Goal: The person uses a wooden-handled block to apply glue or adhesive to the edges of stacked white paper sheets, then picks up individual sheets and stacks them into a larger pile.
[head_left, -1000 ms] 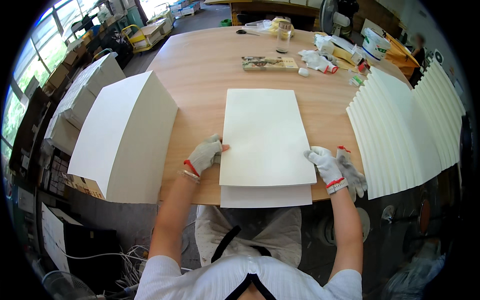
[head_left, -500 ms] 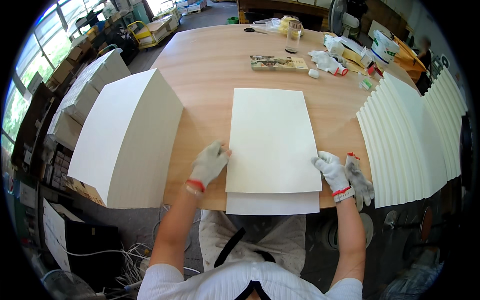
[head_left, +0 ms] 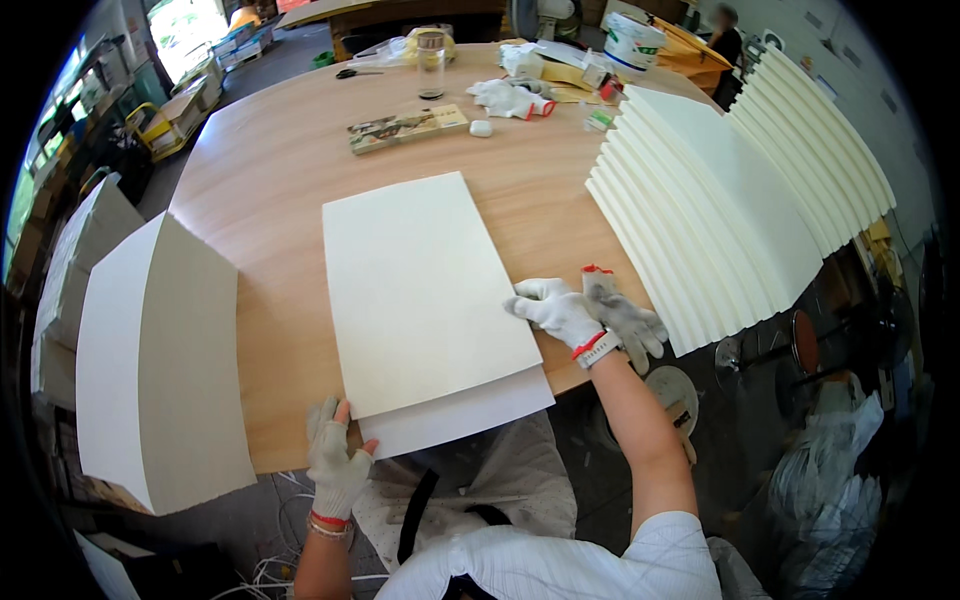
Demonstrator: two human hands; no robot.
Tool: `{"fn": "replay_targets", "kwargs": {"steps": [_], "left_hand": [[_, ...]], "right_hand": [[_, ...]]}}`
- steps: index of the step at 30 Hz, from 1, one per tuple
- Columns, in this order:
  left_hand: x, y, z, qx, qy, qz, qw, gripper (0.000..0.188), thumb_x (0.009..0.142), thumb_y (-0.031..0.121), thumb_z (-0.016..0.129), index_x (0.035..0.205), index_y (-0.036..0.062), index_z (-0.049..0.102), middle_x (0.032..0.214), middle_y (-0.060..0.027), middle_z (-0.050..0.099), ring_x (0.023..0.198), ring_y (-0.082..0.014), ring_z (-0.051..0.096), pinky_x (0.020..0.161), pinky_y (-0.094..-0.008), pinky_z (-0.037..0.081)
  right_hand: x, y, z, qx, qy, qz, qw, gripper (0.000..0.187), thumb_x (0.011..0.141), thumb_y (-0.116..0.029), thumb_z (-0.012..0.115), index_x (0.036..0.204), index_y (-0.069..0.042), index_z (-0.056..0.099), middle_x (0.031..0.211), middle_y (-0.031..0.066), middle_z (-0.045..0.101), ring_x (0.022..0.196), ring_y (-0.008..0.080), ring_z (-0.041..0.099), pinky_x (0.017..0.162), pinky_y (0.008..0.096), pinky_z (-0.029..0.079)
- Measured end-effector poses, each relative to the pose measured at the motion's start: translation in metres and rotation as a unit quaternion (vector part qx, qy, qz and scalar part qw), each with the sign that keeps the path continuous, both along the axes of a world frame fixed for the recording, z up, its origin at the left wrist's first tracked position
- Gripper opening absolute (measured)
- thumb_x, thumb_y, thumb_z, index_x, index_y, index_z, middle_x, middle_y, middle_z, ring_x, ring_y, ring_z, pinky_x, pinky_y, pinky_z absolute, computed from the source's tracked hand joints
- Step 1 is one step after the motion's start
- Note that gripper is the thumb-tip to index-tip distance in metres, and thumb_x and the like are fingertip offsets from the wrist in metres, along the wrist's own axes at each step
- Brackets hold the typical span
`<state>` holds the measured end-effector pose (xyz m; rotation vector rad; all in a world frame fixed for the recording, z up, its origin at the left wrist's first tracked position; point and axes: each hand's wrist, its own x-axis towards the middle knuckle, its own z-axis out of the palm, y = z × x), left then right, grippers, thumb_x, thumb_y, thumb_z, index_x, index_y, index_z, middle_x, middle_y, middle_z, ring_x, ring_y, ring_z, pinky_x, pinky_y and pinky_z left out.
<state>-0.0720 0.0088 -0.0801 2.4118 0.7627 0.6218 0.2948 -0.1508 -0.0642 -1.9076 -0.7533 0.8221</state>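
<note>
A large off-white paper sheet point(head_left: 425, 300) lies on the table in front of me. A second white sheet point(head_left: 470, 410) sticks out beneath its near edge. My left hand point(head_left: 338, 455), in a pale glove with bare thumb and fingertip, is at the near left corner, fingers apart, thumb on the lower sheet's edge. My right hand point(head_left: 555, 312), in a white glove, has its fingers curled at the right edge of the upper sheet, seemingly pinching it. Right beside that hand lies a loose grey-white glove point(head_left: 625, 315) with a red cuff.
A tall white paper stack point(head_left: 190, 370) stands at left. Rippled stacks of cream sheets point(head_left: 690, 240) stand at right. Farther back are a glass point(head_left: 431, 70), a patterned box point(head_left: 408, 130), scissors point(head_left: 357, 73), gloves point(head_left: 508, 98) and a white tub point(head_left: 632, 42). Another person point(head_left: 724, 40) is far off.
The view has swung to the right, and the sheets now appear tilted. My left hand has moved from the sheet's left side down to the near left corner. My right hand stays at the right edge.
</note>
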Motion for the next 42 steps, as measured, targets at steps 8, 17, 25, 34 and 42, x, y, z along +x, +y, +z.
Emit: {"fn": "replay_targets", "kwargs": {"steps": [8,17,25,34,42], "left_hand": [[0.0,0.0,0.003,0.029,0.002,-0.011,1.0,0.068,0.061,-0.001,0.08,0.124,-0.0035,0.056,0.132,-0.0262,0.052,0.127,-0.0442,0.044,0.107,-0.0462,0.035],[-0.001,0.002,0.007,0.048,0.004,-0.034,0.998,0.068,0.06,-0.002,0.079,0.124,-0.0042,0.056,0.13,-0.025,0.054,0.123,-0.0439,0.047,0.103,-0.0446,0.04],[-0.001,0.004,0.006,0.036,0.006,-0.037,0.999,0.062,0.065,0.001,0.078,0.123,-0.0039,0.056,0.129,-0.0251,0.055,0.123,-0.0434,0.046,0.102,-0.0439,0.04],[0.003,0.012,0.016,0.077,0.021,-0.062,0.995,0.067,0.068,0.008,0.079,0.128,-0.0019,0.052,0.132,-0.0227,0.053,0.116,-0.039,0.053,0.098,-0.0415,0.045],[0.047,-0.01,0.076,0.167,0.227,-0.192,0.94,0.091,0.064,0.03,0.083,0.141,0.009,0.041,0.146,-0.0166,0.039,0.114,-0.0341,0.056,0.09,-0.0443,0.05]], "right_hand": [[-0.005,0.001,-0.005,0.016,-0.04,-0.011,0.999,0.039,0.088,-0.034,0.069,0.102,0.002,0.067,0.08,0.0027,0.066,0.071,0.009,0.056,0.066,0.028,0.046],[-0.01,0.004,0.013,-0.065,-0.072,0.003,0.995,0.038,0.089,-0.028,0.069,0.11,0.003,0.065,0.094,0.0024,0.068,0.084,0.0086,0.058,0.075,0.0256,0.047],[-0.004,0.001,-0.003,-0.033,-0.091,-0.001,0.995,0.046,0.087,-0.041,0.067,0.106,0.001,0.066,0.09,0.0099,0.07,0.079,0.0177,0.063,0.073,0.0322,0.048],[-0.018,-0.007,0.007,0.005,-0.388,-0.055,0.92,0.038,0.089,-0.04,0.064,0.099,-0.004,0.068,0.091,0.0136,0.068,0.085,0.0252,0.064,0.076,0.0358,0.049],[-0.049,-0.031,0.03,0.074,-0.226,0.194,0.952,0.031,0.094,-0.031,0.06,0.1,-0.002,0.068,0.098,0.0124,0.068,0.094,0.0267,0.062,0.085,0.0353,0.048]]}}
